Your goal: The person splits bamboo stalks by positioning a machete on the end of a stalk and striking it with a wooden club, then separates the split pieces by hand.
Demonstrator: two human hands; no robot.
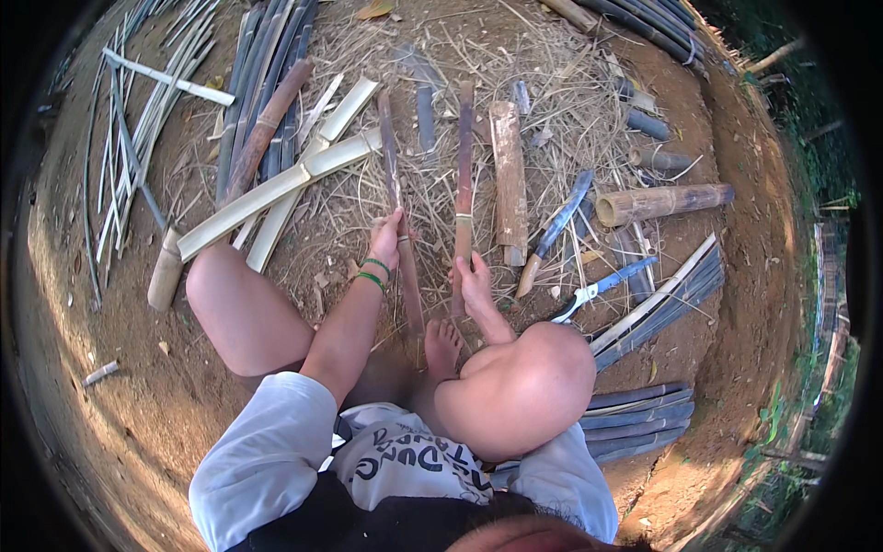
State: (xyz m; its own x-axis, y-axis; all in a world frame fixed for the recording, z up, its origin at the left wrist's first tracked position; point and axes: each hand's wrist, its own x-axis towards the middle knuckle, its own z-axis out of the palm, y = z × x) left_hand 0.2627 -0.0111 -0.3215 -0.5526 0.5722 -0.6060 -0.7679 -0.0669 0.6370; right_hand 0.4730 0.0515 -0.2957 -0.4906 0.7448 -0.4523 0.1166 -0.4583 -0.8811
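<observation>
Brown dirt ground (736, 331) spreads around me, with dry scraps (570, 101) all over the middle and green plants (773, 419) by the right edge. Black round edges cut off my view, so the plants there look dark and hard to make out. My right knee (566, 363) hides much of my right arm (498, 327). Some of my fingertips are tucked out of sight, so I can't count them all.

My left fingers (395, 219) are bent around the left brown strip (393, 170), holding it below its middle. My right fingers (478, 265) are closed around the right brown strip (464, 175), low down near its bottom end. Both strips lean away from me, side by side and apart, with their low ends close to my bare foot (443, 348).

My left arm (348, 336) reaches forward between my knees, with green bands (372, 276) on the wrist. My right arm comes out past my right knee and slants in to the left. Just right of the right brown strip is a fat bamboo piece (509, 175), and then a knife (563, 218) with a wooden handle.
</observation>
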